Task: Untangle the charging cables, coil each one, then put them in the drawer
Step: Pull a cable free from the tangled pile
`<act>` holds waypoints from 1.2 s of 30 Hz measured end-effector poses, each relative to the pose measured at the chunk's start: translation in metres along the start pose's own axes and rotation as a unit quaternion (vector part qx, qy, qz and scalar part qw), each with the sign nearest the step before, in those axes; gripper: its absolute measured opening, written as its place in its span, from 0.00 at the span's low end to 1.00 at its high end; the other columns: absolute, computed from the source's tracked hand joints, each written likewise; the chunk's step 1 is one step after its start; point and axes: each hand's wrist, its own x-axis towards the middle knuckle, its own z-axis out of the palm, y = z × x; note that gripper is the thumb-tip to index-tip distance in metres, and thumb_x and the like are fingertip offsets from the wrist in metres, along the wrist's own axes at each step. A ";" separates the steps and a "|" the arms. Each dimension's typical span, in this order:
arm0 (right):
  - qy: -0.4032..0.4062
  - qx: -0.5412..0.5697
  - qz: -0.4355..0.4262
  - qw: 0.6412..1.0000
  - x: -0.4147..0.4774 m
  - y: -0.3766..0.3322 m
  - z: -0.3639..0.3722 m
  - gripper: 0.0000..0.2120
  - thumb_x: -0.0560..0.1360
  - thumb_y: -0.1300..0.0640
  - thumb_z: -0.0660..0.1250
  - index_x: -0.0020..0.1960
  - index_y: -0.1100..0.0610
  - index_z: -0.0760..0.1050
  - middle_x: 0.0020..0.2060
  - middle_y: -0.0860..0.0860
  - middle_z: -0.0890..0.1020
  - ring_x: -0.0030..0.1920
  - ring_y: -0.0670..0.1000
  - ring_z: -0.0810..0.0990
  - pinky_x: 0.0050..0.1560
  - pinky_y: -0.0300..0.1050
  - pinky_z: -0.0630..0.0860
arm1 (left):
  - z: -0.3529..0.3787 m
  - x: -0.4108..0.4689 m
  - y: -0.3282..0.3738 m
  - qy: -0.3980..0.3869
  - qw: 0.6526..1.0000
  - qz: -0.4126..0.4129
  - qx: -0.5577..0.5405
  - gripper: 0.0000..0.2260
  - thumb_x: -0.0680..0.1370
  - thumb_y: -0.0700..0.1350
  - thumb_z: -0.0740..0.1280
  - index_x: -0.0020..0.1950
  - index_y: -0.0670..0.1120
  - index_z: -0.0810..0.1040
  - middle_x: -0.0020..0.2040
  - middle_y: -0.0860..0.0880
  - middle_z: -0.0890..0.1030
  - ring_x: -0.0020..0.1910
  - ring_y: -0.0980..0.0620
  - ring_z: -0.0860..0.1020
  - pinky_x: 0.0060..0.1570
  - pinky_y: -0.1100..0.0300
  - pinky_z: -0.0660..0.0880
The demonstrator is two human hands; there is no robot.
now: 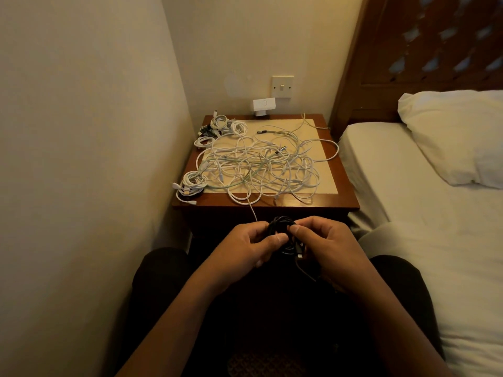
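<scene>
Centrally, a square dark-wood bedside table with a pale inset top [330, 187] carries the stock: one large loose tangle of thin white charging cables [258, 164] spread over most of the inset; one small coiled bundle of white cables [190, 185] at the near left corner, partly overhanging the edge; one group of coiled bundles, white and black mixed [220, 127], at the far left corner. A single white strand [251, 206] leaves the tangle, crosses the table's front edge and runs down towards the hands. No drawer can be made out; the table's front lies in shadow. Held item: one coiled black cable [283, 227], in the air just in front of the table's near edge, above the person's lap, with a plug end [299, 253] hanging at its lower side. Left hand [246, 244]: closed on the coil from the left, thumb pressed across it, fingers curled beneath. Right hand [324, 242]: closed on the coil from the right, thumb and forefinger pinching its upper loops. Both forearms reach forward and converge. White wall switch plate [283, 86] and white plug-in adapter [263, 104] behind the table; white-sheeted bed [408, 186] at right.
</scene>
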 end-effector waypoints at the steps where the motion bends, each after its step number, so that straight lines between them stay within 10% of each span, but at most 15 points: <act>1: 0.000 -0.012 -0.006 1.000 0.000 0.000 -0.001 0.04 0.80 0.54 0.70 0.49 0.50 0.84 0.39 0.49 0.86 0.37 0.46 0.83 0.40 0.44 0.78 | -0.002 0.000 0.000 -0.006 1.000 -0.006 0.020 0.12 0.82 0.52 0.68 0.56 0.43 0.82 0.36 0.49 0.76 0.32 0.56 0.72 0.36 0.60 0.69; 9: -0.029 -0.097 -0.033 0.994 -0.001 -0.003 -0.002 0.04 0.80 0.52 0.70 0.53 0.47 0.84 0.42 0.45 0.87 0.39 0.42 0.84 0.39 0.38 0.77 | -0.014 -0.005 0.009 -0.010 1.000 -0.009 -0.003 0.10 0.83 0.48 0.66 0.58 0.45 0.82 0.51 0.46 0.86 0.55 0.48 0.83 0.58 0.56 0.77; 19: -0.119 0.083 0.084 0.986 -0.004 0.003 0.000 0.12 0.78 0.53 0.72 0.62 0.50 0.82 0.54 0.49 0.87 0.55 0.50 0.86 0.57 0.49 0.83 | 0.007 0.003 -0.003 0.207 0.968 0.041 -0.136 0.07 0.82 0.46 0.69 0.52 0.44 0.84 0.44 0.44 0.85 0.48 0.45 0.85 0.55 0.45 0.82; 29: -0.080 -0.096 -0.022 0.992 0.000 -0.001 -0.006 0.09 0.81 0.56 0.69 0.58 0.45 0.84 0.50 0.46 0.87 0.52 0.46 0.86 0.50 0.43 0.82 | 0.004 -0.005 0.005 0.073 0.988 -0.027 -0.131 0.09 0.79 0.44 0.71 0.59 0.46 0.82 0.44 0.45 0.85 0.48 0.48 0.84 0.53 0.50 0.82; 36: 0.013 -0.060 -0.003 0.998 0.006 0.000 0.001 0.16 0.80 0.51 0.71 0.67 0.48 0.79 0.51 0.48 0.85 0.49 0.46 0.86 0.53 0.46 0.84 | 0.015 -0.001 0.002 0.178 0.961 -0.009 -0.212 0.08 0.80 0.40 0.69 0.59 0.42 0.80 0.44 0.43 0.86 0.47 0.49 0.86 0.48 0.56 0.83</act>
